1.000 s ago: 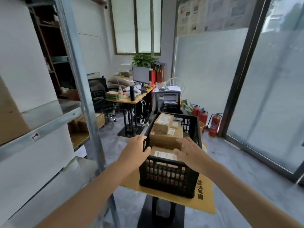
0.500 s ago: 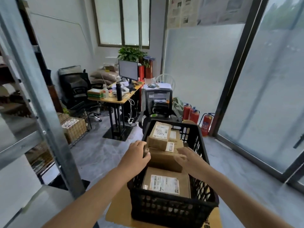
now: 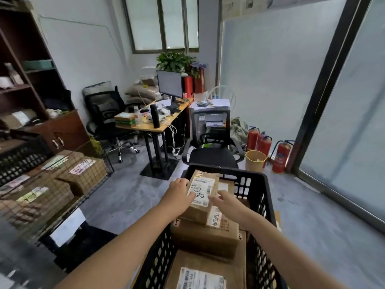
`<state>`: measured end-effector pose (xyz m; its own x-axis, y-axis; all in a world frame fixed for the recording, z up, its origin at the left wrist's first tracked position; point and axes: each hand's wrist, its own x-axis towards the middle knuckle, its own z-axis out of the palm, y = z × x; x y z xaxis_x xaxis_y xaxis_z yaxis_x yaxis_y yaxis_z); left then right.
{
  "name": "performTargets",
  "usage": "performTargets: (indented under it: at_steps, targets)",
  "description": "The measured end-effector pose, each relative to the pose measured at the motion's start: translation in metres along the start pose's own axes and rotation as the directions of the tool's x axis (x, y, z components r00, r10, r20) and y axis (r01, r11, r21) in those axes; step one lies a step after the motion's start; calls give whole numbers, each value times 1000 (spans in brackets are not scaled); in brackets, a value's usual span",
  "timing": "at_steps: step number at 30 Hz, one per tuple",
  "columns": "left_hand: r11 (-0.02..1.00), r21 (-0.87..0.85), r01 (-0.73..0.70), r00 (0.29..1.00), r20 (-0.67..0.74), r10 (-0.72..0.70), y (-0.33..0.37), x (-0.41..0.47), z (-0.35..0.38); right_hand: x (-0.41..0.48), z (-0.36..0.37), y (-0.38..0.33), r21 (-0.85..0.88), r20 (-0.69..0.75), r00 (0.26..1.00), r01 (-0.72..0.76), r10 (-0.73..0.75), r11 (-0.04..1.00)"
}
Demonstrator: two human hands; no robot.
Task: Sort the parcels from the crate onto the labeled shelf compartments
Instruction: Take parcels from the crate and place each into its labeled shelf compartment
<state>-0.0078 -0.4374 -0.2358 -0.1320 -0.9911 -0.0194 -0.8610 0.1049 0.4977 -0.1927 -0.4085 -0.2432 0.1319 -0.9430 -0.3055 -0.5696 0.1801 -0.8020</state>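
desk [image 3: 155,127], monitor [image 3: 169,84], fire extinguishers [image 3: 280,156]

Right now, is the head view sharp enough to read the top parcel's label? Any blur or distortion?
Head view: top parcel label's handwritten marks show but print is too small to read; bottom-left wire cage is smeared; wide-angle bends the door frame; soft window daylight, no glare.

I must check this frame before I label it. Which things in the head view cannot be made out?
- Top brown cardboard parcel in the black plastic crate: white label's print too small; left hand covers its left edge.
- Parcels lower in the crate: hidden under those stacked above.
- Nearest labelled parcel: cut off by the bottom edge.
- Right hand: whether it grips the parcel is unclear.
- Labelled shelf compartments: not visible.
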Motion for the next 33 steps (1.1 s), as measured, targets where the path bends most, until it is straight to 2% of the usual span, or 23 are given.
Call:
performTargets:
  at_steps: [3, 6, 9, 14, 17, 20, 23, 26, 29, 33]
  targets:
    - [987, -84, 136, 990, 36, -133, -2, 18, 16, 21, 6, 1, 19, 68, 998, -16, 15, 1000]
    - [942, -226, 247, 969, 81, -234, -8, 21, 29, 37, 17, 7, 121, 84, 994, -78, 68, 990]
    - [821, -427, 379, 923, 112, -368, -12, 15, 42, 47, 29, 11, 258, 43, 991, -131, 124, 957]
    - [660, -638, 397, 889, 88, -450, -12, 2, 51, 53, 39, 11, 468, -16, 989, -123, 148, 875]
    - [624, -686, 373, 886, 66, -458, -12, -5, 41, 51, 36, 5, 543, 19, 993, -109, 118, 833]
    - [571, -765, 298, 886, 0, -463, -12, -20, 26, 42, 38, -3, 568, 46, 999, -38, 14, 822]
    - [536, -821, 198, 886, -84, -456, -13, -43, 5, 26, 43, -19, 536, 95, 991, 27, -92, 844]
    - [556, -825, 98, 879, -190, -437, -17, -76, -24, 7, 54, -44, 477, 138, 974, 93, -179, 874]
    - [563, -826, 17, 824, -308, -476, -27, -121, -51, -22, 75, -77, 429, 155, 938, 219, -310, 876]
    - [619, -784, -52, 689, -477, -546, -45, -205, -70, -77, 122, -115, 378, 217, 856, 370, -470, 848]
